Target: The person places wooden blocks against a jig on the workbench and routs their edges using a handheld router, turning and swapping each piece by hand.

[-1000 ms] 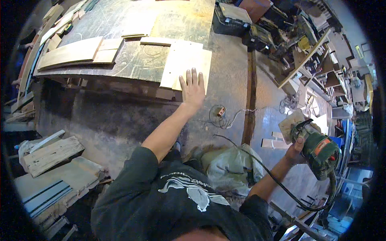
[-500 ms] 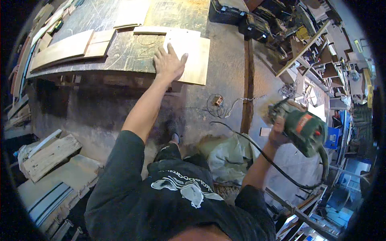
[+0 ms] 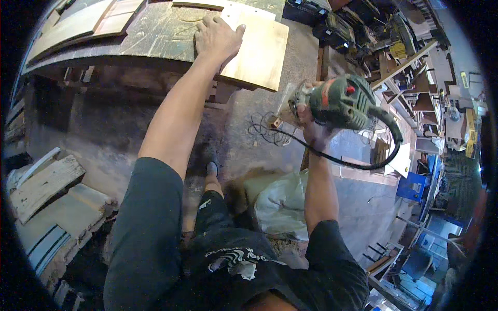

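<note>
My left hand (image 3: 215,41) rests at the left side of pale wooden boards (image 3: 259,52) on the front edge of the worn workbench (image 3: 155,36), fingers bent but apart, thumb over the wood. My right hand (image 3: 311,124) is closed on a green handheld power tool (image 3: 345,103), probably a router, with an orange label, red button and base plate turned leftward. It is raised just beyond the boards' front right corner, with its black cord (image 3: 363,165) looping below. More planks (image 3: 78,26) lie at the bench's far left.
A stuffed pale sack (image 3: 280,202) lies by my legs. A small socket block (image 3: 275,122) with tangled wire is on the floor. Black toolboxes (image 3: 334,33) and wooden frames (image 3: 410,67) stand right, near a blue box (image 3: 412,184). Weathered board offcuts (image 3: 46,186) are piled left.
The power tool has risen and swung leftward, toward the bench, tilting over in my right hand. My left hand has shifted up and left to the boards' edge, its fingers more bent.
</note>
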Tool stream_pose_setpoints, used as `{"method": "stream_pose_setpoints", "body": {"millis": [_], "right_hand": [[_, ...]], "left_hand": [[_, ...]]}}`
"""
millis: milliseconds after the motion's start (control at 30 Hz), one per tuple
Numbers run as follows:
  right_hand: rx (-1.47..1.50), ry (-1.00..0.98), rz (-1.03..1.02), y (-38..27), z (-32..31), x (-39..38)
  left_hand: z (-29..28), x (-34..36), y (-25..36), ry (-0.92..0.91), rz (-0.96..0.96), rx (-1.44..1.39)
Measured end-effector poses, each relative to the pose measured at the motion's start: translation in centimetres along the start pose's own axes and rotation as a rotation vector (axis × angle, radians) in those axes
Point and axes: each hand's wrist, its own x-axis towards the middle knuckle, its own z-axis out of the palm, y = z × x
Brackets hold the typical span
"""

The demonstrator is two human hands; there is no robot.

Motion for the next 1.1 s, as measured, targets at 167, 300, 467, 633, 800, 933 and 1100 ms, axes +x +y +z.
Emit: {"method": "stream_pose_setpoints", "body": {"millis": [167, 300, 467, 633, 800, 933, 1100], "right_hand": [[0.241, -0.101, 0.101, -2.1, 1.9, 1.4], [0.356, -0.012, 0.245, -2.2, 3.3, 1.5], [0.423, -0.002, 0.042, 0.1, 3.5, 2.8], [0.434, 0.066, -0.073, 0.5, 4.2, 3.0], [0.405, 0.074, -0.114, 0.3, 4.3, 3.2], [0.37, 0.086, -0.182, 0.7, 4.0, 3.5], [0.48, 0.09, -0.096, -0.4, 4.6, 3.1]], "left_hand": [[0.0, -0.2, 0.0, -0.036, -0.009, -0.035], [0.0, -0.3, -0.3, 0.015, -0.011, -0.035], [0.0, -0.2, -0.1, 0.062, -0.033, -0.063], [0.2, -0.1, 0.0, 0.077, -0.046, -0.082], [0.6, 0.1, -0.1, 0.01, -0.061, -0.08], [0.7, -0.1, 0.2, 0.022, -0.046, -0.081], [0.5, -0.3, 0.2, 0.019, -0.046, -0.092]]}}
